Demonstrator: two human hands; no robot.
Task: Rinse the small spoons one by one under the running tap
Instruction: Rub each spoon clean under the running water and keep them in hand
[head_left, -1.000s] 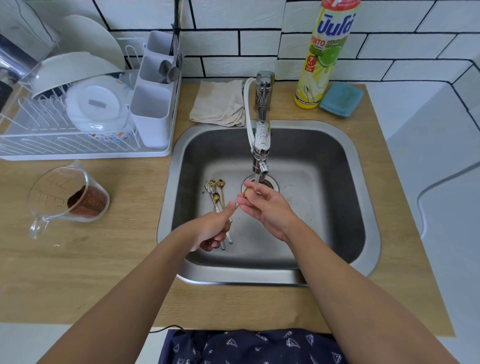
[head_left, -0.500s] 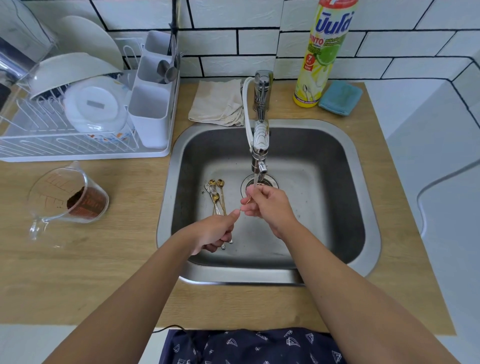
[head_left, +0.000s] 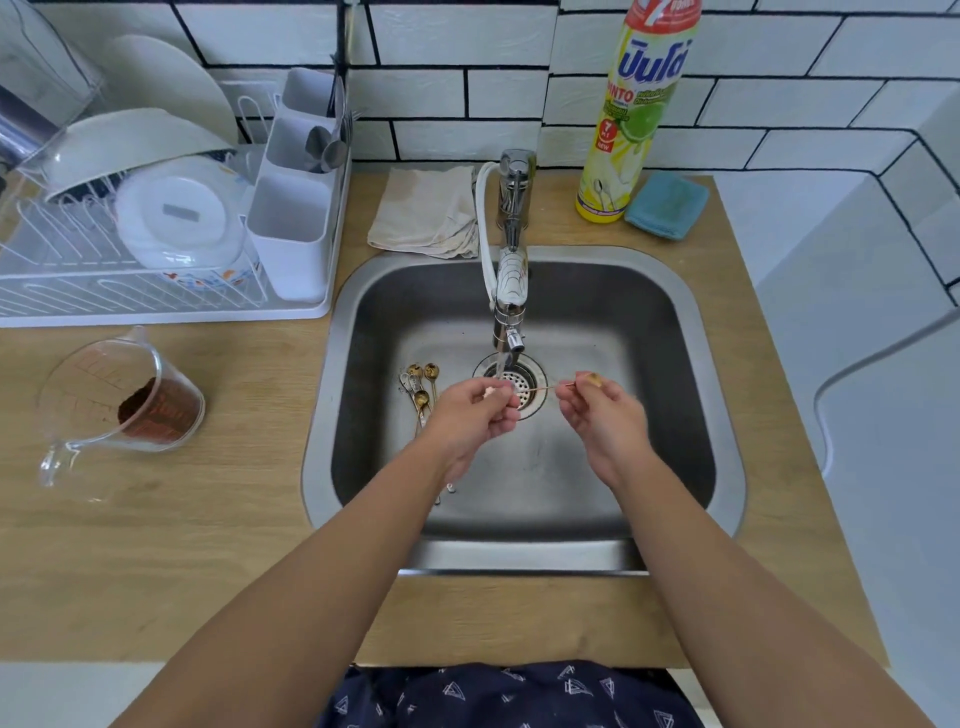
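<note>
Measuring jug (head_left: 124, 405), cloth (head_left: 423, 215), detergent bottle (head_left: 631, 114)

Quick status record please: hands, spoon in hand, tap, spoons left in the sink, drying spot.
left hand: pinching one end of the spoon, under the stream
right hand: pinching the bowl end of the spoon
spoon: gold, held level over the drain
tap: running
waiting spoons: small pile on the sink floor, left of the drain
rack: on the counter, left of the sink

Spoons (head_left: 422, 391) in sink (head_left: 675, 322), left of drain (head_left: 524, 382).
</note>
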